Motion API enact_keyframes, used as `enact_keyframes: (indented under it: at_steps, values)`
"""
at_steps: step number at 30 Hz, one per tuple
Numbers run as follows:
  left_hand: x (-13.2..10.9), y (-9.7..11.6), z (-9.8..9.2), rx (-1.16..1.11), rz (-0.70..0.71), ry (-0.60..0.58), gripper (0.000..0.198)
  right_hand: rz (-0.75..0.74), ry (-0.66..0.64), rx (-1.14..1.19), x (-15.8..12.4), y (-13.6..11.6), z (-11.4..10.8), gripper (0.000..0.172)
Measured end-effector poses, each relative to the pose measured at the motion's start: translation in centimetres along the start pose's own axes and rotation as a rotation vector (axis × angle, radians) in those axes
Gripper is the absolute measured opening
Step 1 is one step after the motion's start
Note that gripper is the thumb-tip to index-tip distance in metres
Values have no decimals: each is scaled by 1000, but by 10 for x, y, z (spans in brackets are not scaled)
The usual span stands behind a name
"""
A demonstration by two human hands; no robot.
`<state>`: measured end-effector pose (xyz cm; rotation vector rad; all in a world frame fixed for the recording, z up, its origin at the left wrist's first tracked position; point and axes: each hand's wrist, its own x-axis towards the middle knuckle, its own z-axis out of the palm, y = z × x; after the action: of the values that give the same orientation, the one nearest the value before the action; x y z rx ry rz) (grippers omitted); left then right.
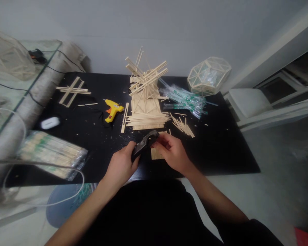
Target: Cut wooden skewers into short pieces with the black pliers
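Note:
My left hand [122, 164] is closed around the handle end of a dark cutting tool [145, 143] near the front edge of the black table [220, 150]. My right hand [171, 150] is closed in a pinch at the tool's head, fingers pressed on or beside it; whether a stick is between them is hidden. Under my right hand lies a small flat panel of light wooden sticks [156, 154]. Just beyond stands a tall stick model [146, 92] on a base of stacked sticks.
A yellow glue gun [113, 110] lies left of the model. Crossed sticks [72, 91] lie at back left, cut stick pieces [183, 125] and wrapped chopstick packets [184, 99] to the right, a stick polyhedron [208, 75] at back right. A chopstick bag [51, 153] and cables are on the left.

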<state>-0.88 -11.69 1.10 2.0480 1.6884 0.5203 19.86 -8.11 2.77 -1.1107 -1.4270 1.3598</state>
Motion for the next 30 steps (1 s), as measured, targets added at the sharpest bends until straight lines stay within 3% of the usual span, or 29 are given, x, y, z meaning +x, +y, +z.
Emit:
enact_keyframes:
  at_steps: [4, 7, 20, 30]
  values:
    - [0, 1, -2, -19, 9, 13, 8, -61, 68, -79, -3, 2, -1, 13]
    - [0, 1, -3, -49, 29, 14, 8, -75, 45, -83, -3, -1, -1, 9]
    - [0, 0, -10, -142, 45, -56, 8, -85, -46, -147, -3, -12, -4, 28]
    - [-4, 3, -6, -16, -69, -135, 9, -16, 6, -164, -4, -2, 2, 29]
